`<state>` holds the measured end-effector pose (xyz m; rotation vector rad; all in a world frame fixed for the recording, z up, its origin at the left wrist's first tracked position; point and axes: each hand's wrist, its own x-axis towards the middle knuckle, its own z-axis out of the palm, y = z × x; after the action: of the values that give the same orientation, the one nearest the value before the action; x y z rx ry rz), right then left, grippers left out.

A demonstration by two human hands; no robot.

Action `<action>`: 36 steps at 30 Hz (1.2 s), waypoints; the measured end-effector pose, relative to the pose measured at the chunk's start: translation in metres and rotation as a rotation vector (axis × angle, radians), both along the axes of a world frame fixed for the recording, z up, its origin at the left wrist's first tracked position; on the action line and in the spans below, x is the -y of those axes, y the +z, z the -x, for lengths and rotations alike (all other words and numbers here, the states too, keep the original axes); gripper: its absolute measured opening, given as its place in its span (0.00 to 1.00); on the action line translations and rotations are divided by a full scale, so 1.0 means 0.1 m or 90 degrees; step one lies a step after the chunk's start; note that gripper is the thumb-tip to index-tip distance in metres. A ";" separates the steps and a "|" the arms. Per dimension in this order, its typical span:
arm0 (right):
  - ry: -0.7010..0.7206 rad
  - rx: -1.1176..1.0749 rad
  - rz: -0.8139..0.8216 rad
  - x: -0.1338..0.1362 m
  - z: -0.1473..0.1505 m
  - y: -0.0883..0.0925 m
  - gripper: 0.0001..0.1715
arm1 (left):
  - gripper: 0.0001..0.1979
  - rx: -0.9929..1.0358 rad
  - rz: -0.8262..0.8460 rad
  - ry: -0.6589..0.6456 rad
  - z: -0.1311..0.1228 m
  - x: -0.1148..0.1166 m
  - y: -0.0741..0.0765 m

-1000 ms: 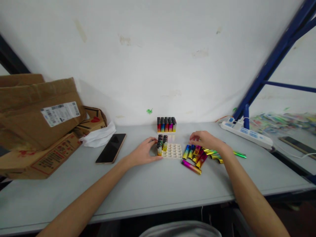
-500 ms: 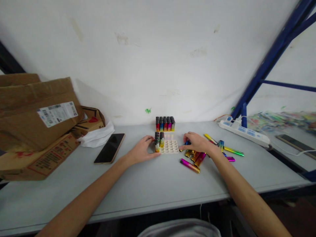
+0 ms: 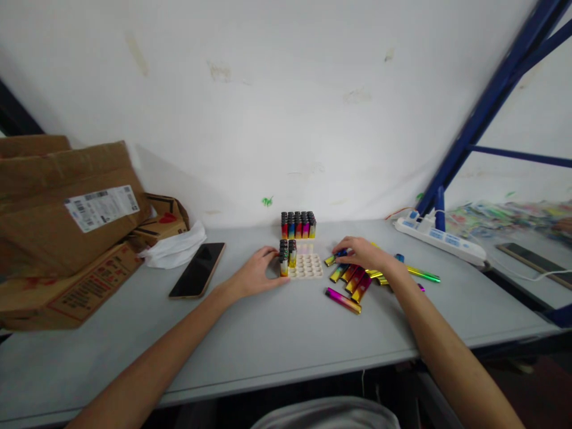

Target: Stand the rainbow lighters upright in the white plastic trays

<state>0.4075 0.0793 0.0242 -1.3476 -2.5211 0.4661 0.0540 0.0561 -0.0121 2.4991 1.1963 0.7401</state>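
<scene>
My left hand is curved around the left end of a white tray with round holes, thumb at the near corner and fingers along the far side. Several black-topped lighters stand upright in the tray's left columns; the holes to their right are bare. Just right of the tray, my right hand has its fingertips closed on a blue-and-gold lighter. Under and beside that hand lies a loose pile of shiny lighters. A purple-and-gold lighter lies nearer the front.
Behind the tray, a full block of upright lighters stands near the wall. To the left are a phone, crumpled white wrapping and cardboard boxes. A power strip and blue rack post are at right.
My right hand has risen slightly and its fingertips have drawn together at the blue-and-gold lighter, showing more of the pile. My left hand stays at the tray.
</scene>
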 end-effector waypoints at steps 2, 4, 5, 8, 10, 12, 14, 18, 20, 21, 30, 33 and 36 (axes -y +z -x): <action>-0.011 -0.003 0.010 -0.02 -0.03 -0.01 0.13 | 0.29 0.008 -0.001 -0.005 0.00 0.00 0.00; -0.023 -0.011 -0.001 -0.03 -0.04 0.00 0.12 | 0.29 0.014 -0.003 -0.004 0.01 -0.01 -0.01; -0.030 -0.020 -0.018 -0.02 -0.05 0.01 0.12 | 0.29 0.014 -0.003 -0.002 0.01 -0.01 -0.01; -0.061 -0.079 -0.077 0.00 -0.04 0.04 0.16 | 0.29 0.003 0.007 -0.001 0.01 -0.01 0.00; -0.079 -0.127 -0.085 0.02 -0.01 0.05 0.19 | 0.30 -0.005 0.012 -0.006 0.01 0.00 0.01; -0.097 -0.179 -0.094 0.04 0.06 0.04 0.21 | 0.31 -0.008 0.011 -0.008 0.01 0.00 0.02; -0.106 -0.267 -0.098 0.05 0.16 0.03 0.24 | 0.31 -0.005 0.008 -0.004 0.01 0.00 0.02; -0.110 -0.499 -0.021 0.08 0.38 0.02 0.28 | 0.30 0.006 0.002 0.002 0.00 0.01 0.02; -0.093 -0.569 0.050 0.12 0.47 0.02 0.28 | 0.30 0.008 0.002 0.005 0.00 0.01 0.02; -0.075 -0.596 0.092 0.14 0.51 0.02 0.28 | 0.30 0.009 0.004 0.006 0.00 0.01 0.02; -0.001 -0.737 0.299 0.28 0.82 -0.03 0.27 | 0.30 0.000 0.005 -0.004 0.00 0.01 0.02; -0.015 -0.715 0.317 0.28 0.88 -0.04 0.32 | 0.30 -0.021 -0.008 -0.004 0.01 0.01 0.00; -0.038 -0.692 0.319 0.29 0.93 -0.06 0.32 | 0.31 -0.030 -0.010 0.003 0.02 0.00 -0.02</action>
<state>0.3140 0.0498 0.0179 -0.8766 -1.4917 1.4136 0.0520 0.0562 -0.0136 2.5407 1.2168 0.6976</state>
